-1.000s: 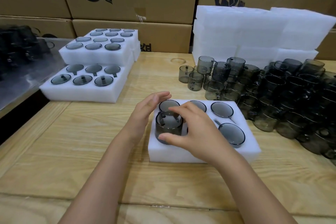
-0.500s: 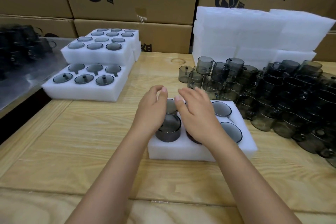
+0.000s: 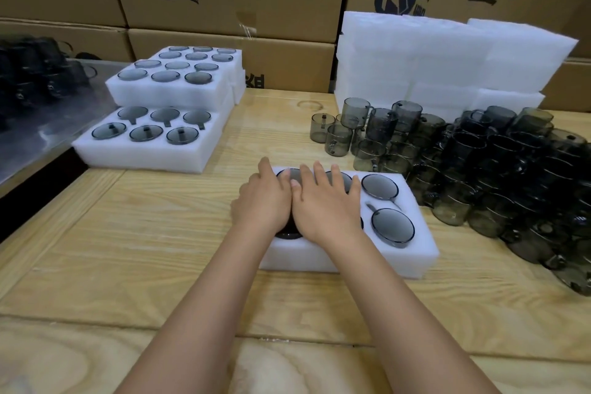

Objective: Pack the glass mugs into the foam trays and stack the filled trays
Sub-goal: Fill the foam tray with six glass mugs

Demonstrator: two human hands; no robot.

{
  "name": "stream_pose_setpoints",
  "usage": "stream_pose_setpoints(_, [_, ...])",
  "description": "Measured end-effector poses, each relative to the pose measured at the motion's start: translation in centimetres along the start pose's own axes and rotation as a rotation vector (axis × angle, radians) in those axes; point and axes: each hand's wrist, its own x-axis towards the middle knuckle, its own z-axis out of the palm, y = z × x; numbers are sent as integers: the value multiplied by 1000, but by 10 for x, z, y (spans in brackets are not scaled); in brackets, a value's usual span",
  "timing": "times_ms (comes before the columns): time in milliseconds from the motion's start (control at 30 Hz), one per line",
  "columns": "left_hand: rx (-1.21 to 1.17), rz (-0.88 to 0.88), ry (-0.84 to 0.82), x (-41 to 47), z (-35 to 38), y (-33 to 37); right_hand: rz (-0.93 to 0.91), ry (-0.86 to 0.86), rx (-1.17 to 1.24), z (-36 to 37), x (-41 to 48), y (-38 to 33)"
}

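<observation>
Seating step. Left hand [image 3: 262, 201] and right hand [image 3: 323, 206] lie flat, fingers straight, no grip closed, pressing mugs [image 3: 392, 227] into the foam tray [image 3: 422, 254] mid-tabletop [image 3: 160, 265]. We think all pockets are filled, though the palms hide some. Next move, we judge: lift the tray level onto the filled stack [image 3: 150, 153].

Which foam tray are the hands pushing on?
The nearest foam tray, right in front: the left hand and right hand lie flat on it. The filled trays at left are untouched.

Even warm light, soft faint shadows, wide-angle edge bending, left edge perhaps blurred
</observation>
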Motion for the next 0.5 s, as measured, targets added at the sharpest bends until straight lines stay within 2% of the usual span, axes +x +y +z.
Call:
stream_pose_setpoints(67, [-155, -2, 18, 3, 1, -3, -21, 105, 105, -5, -4, 1])
stream_pose_setpoints(167, [-529, -139, -84, 8, 0, -15, -32, 423, 382, -19, -17, 23])
stream_pose_setpoints(233, [-705, -190, -55, 9, 1, -32, 60, 567, 529, -29, -31, 55])
stream_pose_setpoints(300, [-738, -162, 36, 12, 0, -46, 235, 536, 657, -34, -46, 86])
stream_pose_setpoints(400, [-789, -134, 32, 11, 1, -50, 346, 334, 817, -20, -58, 109])
stream_pose_setpoints(433, [-824, -107, 23, 9, 2, -48, 364, 286, 910, -15, -59, 111])
stream_pose_setpoints(500, [-967, -92, 6, 5, 5, -43, 406, 202, 1262, -14, -58, 111])
